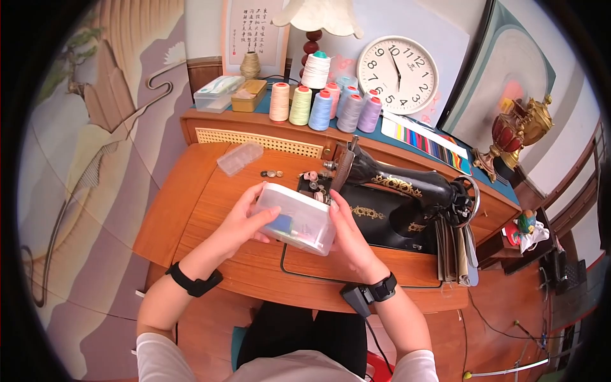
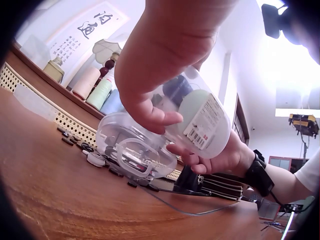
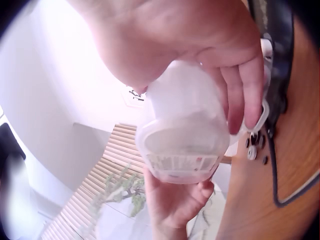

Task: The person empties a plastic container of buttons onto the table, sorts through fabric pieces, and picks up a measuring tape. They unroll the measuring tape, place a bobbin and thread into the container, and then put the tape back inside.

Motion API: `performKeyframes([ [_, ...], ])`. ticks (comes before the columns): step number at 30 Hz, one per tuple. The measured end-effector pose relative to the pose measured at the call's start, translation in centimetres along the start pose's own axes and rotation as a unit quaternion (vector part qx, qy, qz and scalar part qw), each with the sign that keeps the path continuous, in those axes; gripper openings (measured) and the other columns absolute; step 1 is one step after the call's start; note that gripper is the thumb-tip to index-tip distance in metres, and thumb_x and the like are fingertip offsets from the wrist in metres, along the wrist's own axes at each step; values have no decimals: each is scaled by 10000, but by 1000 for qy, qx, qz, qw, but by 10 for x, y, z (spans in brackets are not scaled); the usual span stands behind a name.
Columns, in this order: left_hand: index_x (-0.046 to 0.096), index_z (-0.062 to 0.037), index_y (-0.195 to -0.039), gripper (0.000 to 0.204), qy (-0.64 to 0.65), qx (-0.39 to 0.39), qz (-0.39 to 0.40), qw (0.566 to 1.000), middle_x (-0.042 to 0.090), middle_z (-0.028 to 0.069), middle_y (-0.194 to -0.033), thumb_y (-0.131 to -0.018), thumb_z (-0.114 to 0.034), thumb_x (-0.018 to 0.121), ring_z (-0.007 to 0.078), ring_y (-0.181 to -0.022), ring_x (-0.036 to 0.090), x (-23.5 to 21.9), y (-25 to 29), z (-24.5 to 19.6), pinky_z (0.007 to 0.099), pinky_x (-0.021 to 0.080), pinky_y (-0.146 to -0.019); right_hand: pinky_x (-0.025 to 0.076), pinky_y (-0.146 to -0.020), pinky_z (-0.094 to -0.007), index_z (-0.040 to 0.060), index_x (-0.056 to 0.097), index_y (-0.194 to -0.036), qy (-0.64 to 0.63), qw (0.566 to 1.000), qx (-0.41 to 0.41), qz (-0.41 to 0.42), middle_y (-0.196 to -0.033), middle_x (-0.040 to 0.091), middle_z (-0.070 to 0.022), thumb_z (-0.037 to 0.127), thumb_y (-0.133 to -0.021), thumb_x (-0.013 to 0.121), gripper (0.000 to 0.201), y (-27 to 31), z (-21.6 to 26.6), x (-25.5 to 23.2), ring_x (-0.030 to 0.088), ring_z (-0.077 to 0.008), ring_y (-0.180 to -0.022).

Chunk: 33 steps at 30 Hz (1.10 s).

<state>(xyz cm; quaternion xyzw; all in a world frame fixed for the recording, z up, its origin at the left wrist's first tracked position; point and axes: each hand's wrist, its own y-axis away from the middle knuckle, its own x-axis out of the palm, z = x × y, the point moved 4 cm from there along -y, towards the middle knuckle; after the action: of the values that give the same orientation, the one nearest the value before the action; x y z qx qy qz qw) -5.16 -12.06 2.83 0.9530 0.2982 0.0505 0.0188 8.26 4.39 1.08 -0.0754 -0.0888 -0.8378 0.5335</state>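
Both hands hold a translucent plastic box (image 1: pixel 309 219) above the table, in front of the sewing machine. My left hand (image 1: pixel 240 219) grips its left end, thumb across the near wall. At the right end my right hand (image 1: pixel 351 239) grips it, thumb along the upper edge. A blue item (image 1: pixel 280 223) and other small contents show through the wall. In the left wrist view, a barcode label (image 2: pixel 206 119) is seen on the box, and a clear lid-like piece with a handle (image 2: pixel 136 155) shows beyond it. Small dark buttons (image 3: pixel 256 140) lie below in the right wrist view.
The black sewing machine (image 1: pixel 401 181) stands right of the box, small spools (image 1: pixel 310 176) by its needle end. A clear case (image 1: pixel 240 158) and several buttons (image 1: pixel 272 174) lie behind the left hand. Thread cones (image 1: pixel 321 108) and a clock (image 1: pixel 398 73) line the back shelf.
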Motion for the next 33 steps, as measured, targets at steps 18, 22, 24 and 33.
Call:
performKeyframes([
  [18,440,-64,-1329,553,50,48,-32,997,561,91,-1195,-854,-219,677,180,-1035,604,-14,-18,-8,350,587,-740,459,-890,-267,53,632,-944,4,997,-8,76,-1002,642,-17,144,-931,592,101,-15,8,-6,576,-85,-957],
  [22,441,-63,-1350,583,26,67,-10,997,564,89,-1200,-844,-212,689,176,-1026,607,-21,-30,-12,345,585,-746,452,-923,-298,70,604,-908,-88,994,-24,60,-1012,642,-28,99,-941,527,89,-27,8,-10,590,-120,-974],
  [24,437,-62,-1367,612,11,76,-17,997,570,90,-1204,-834,-204,701,172,-1018,609,-27,-33,-13,334,583,-743,458,-904,-309,80,592,-934,-173,984,-32,11,-995,635,-26,97,-952,487,108,-32,9,-20,591,-131,-961],
  [33,506,-153,-1305,550,-26,-9,-107,994,564,30,-1198,-837,-400,655,177,-1100,542,-55,-57,-34,387,525,-785,485,-867,-307,83,552,-968,-130,975,-150,-103,-970,608,-18,178,-994,466,130,-3,9,-46,585,-118,-933],
])
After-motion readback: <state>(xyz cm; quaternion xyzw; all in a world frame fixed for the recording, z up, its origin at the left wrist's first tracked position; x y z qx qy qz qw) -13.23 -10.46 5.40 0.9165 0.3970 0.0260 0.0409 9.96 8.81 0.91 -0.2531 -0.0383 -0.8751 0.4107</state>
